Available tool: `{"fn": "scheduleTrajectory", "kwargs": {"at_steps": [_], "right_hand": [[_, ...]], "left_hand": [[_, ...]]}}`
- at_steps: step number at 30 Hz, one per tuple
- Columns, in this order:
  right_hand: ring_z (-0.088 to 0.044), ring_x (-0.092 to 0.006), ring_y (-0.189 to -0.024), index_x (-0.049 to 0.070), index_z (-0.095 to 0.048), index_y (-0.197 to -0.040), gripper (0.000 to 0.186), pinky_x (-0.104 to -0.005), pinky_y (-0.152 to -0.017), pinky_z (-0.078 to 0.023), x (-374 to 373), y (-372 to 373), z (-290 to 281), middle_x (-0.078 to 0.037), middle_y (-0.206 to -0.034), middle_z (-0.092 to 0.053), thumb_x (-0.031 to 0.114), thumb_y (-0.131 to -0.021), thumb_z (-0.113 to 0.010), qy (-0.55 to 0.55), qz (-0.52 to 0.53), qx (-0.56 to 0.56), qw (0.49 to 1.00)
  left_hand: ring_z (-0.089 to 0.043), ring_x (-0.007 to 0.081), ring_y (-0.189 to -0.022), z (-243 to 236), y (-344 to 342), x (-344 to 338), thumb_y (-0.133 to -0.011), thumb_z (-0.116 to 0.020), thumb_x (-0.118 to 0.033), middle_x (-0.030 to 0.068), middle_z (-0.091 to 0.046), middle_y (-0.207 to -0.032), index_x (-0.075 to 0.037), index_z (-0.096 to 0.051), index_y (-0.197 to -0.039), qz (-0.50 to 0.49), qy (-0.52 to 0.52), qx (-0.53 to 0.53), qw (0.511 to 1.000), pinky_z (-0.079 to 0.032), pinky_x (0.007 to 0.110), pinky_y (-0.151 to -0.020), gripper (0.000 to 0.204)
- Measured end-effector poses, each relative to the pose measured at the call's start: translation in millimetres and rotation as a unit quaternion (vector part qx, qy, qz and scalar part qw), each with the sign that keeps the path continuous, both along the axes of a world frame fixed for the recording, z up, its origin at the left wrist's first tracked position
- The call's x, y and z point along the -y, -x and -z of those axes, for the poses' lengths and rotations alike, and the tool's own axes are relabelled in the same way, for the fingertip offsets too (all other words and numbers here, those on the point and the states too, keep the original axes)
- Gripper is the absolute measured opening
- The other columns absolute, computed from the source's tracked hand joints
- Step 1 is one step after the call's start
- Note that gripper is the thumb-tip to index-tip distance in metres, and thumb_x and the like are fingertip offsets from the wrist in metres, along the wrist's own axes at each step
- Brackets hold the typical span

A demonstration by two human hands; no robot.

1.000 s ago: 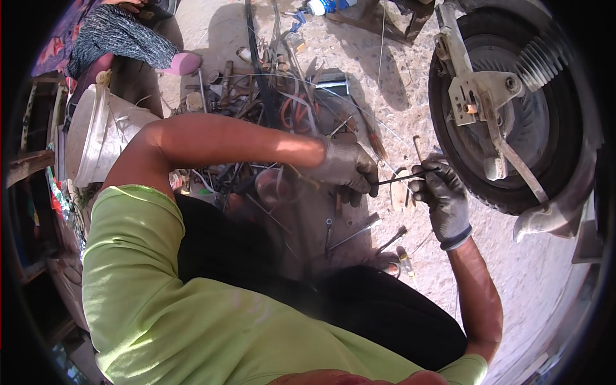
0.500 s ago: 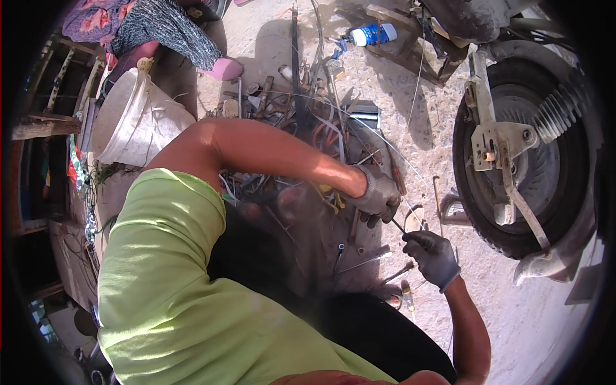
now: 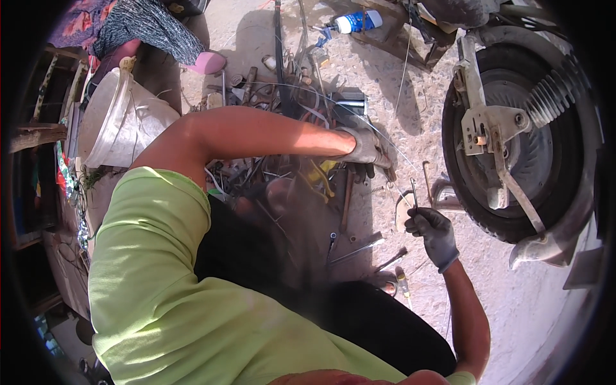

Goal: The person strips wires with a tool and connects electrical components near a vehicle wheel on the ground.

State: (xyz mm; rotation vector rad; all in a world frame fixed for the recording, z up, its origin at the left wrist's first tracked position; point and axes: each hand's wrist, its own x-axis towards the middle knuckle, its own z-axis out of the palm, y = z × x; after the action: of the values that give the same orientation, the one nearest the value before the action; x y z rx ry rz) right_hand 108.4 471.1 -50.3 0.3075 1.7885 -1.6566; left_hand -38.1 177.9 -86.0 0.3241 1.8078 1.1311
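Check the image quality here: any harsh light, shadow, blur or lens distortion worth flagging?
Head view: hard sunlight bleaches the sandy ground and the green shirt; deep shadow covers the tool pile under the left hand; a dark smeared blur crosses the centre; fisheye bends the wheel and blacks out the corners. The right hand and its thin rod stay sharp.

Harsh sunlight falls on a sandy, stony ground (image 3: 410, 122) that serves as an open-air workshop floor, with sharp shadows across it. A small wheel (image 3: 520, 141) with a coiled spring stands at right, a white plastic bucket (image 3: 119, 122) and wooden shelving (image 3: 38, 135) at left, a blue-capped bottle (image 3: 359, 21) far beyond.
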Motion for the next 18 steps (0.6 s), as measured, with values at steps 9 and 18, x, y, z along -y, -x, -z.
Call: {"fn": "scheduleTrajectory", "kwargs": {"at_steps": [9,18], "right_hand": [[-0.069,-0.0128,-0.088,-0.002,-0.067,-0.119,0.026,-0.0282,-0.079,-0.053,0,3,-2,-0.007,-0.096,-0.074,0.016,-0.101,-0.063,0.016,0.030,-0.045,0.998],[-0.069,-0.0142,-0.096,-0.003,-0.067,-0.121,0.029,-0.0295,-0.086,-0.054,-2,8,-3,-0.007,-0.103,-0.074,0.019,-0.104,-0.058,0.026,0.034,-0.048,0.998]], "left_hand": [[-0.073,0.0169,-0.073,-8,8,-23,-0.097,-0.067,-0.020,0.0081,-0.078,-0.093,-0.004,-0.072,-0.117,-0.085,-0.114,0.153,0.978,-0.060,0.032,-0.064,0.027],[-0.073,0.0152,-0.084,-40,-27,-24,-0.105,-0.058,-0.021,0.0091,-0.076,-0.101,0.000,-0.071,-0.117,0.095,-0.088,0.131,0.983,-0.060,0.030,-0.074,0.027]]}}
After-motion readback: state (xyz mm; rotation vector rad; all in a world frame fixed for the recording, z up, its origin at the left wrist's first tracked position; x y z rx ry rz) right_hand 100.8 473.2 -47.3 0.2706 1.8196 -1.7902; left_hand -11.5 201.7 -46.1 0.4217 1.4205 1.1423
